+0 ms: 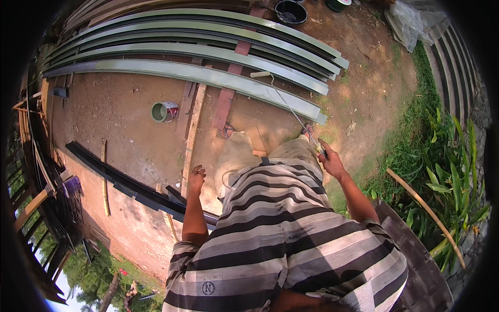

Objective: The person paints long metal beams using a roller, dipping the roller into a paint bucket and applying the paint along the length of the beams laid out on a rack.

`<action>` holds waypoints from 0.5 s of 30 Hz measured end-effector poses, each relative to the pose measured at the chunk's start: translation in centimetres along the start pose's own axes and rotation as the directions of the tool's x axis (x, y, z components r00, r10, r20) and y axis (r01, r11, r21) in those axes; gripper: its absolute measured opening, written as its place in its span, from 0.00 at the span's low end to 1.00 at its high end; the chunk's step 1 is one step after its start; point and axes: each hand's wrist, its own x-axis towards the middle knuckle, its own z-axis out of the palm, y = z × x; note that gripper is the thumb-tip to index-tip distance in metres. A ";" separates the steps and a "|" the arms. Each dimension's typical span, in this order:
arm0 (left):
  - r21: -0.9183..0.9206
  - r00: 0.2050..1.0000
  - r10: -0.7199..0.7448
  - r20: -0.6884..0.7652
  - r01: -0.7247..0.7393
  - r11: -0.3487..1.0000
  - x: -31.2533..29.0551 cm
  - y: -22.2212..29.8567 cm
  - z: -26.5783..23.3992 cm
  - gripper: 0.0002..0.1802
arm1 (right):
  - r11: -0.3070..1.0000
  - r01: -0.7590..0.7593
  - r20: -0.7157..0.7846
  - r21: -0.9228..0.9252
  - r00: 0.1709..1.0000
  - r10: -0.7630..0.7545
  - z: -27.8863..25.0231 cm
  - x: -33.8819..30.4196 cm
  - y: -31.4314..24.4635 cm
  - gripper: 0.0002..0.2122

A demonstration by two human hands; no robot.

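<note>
My right hand [331, 160] is closed around the handle of a paint roller [285, 100]. Its long thin rod reaches away from me, and the pale roller head [260, 74] is at the nearest painted beam [208, 74]; whether it touches is hard to tell. That beam is long, grey-green and shiny, and lies crosswise in front of my feet. My left hand [196, 177] hangs beside my left leg, holding nothing, its fingers loosely bent and apart. Ahead of it on the ground, a paint can [165, 112] with green around its mouth lies tipped or tilted.
More green beams [208, 49] lie parallel beyond, across a reddish support [226, 99]. A wooden plank [195, 130] runs beside my left leg. Dark metal lengths [125, 182] lie at left. A black bucket [291, 11] stands far off. Plants [447, 182] and a stick [426, 213] are at right.
</note>
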 end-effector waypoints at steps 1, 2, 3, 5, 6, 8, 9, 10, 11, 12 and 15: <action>-0.014 1.000 0.004 -0.025 -0.004 1.000 1.2 0.9 -2.7 0.26 | 0.998 -0.060 -0.024 0.011 0.998 0.061 0.8 -1.0 -0.4 0.28; -0.040 0.999 -0.013 -0.041 0.011 0.999 2.2 1.7 -5.0 0.25 | 0.992 -0.121 -0.047 0.033 0.991 0.123 1.8 -2.1 -0.8 0.28; -0.063 0.998 -0.030 -0.060 0.026 0.998 2.9 2.4 -7.4 0.25 | 0.982 -0.180 -0.064 0.062 0.981 0.183 3.0 -3.3 -1.1 0.27; -0.075 0.998 -0.030 -0.058 0.026 0.997 4.1 3.8 -11.3 0.25 | 0.984 -0.177 -0.212 0.008 0.962 0.174 4.8 -6.3 -0.7 0.27; -0.056 0.997 -0.035 -0.066 0.031 0.998 4.8 4.4 -12.6 0.25 | 0.982 -0.187 -0.273 -0.012 0.946 0.177 5.5 -7.7 0.2 0.26; -0.038 0.994 -0.045 -0.103 0.042 0.998 6.3 5.4 -14.3 0.25 | 0.972 -0.236 -0.344 -0.015 0.914 0.216 6.7 -9.7 0.9 0.26; -0.031 0.995 -0.040 -0.089 0.037 0.999 6.8 6.0 -14.5 0.25 | 0.964 -0.264 -0.361 -0.006 0.900 0.244 7.2 -10.2 1.1 0.26; -0.028 0.996 -0.036 -0.076 0.034 0.999 7.2 6.5 -14.3 0.25 | 0.957 -0.291 -0.376 0.000 0.887 0.270 7.6 -10.6 1.7 0.26; -0.027 0.997 -0.034 -0.064 0.033 0.999 7.7 6.9 -13.8 0.25 | 0.949 -0.316 -0.389 0.003 0.873 0.293 7.8 -10.9 2.3 0.26; -0.003 0.999 -0.027 -0.021 0.027 1.000 7.5 7.7 -12.8 0.25 | 0.949 -0.316 -0.397 0.023 0.868 0.299 8.4 -10.7 3.2 0.25; 0.113 0.995 0.026 0.098 -0.037 0.993 6.8 10.4 -9.3 0.25 | 0.945 -0.323 -0.406 0.042 0.859 0.312 8.9 -9.0 5.5 0.24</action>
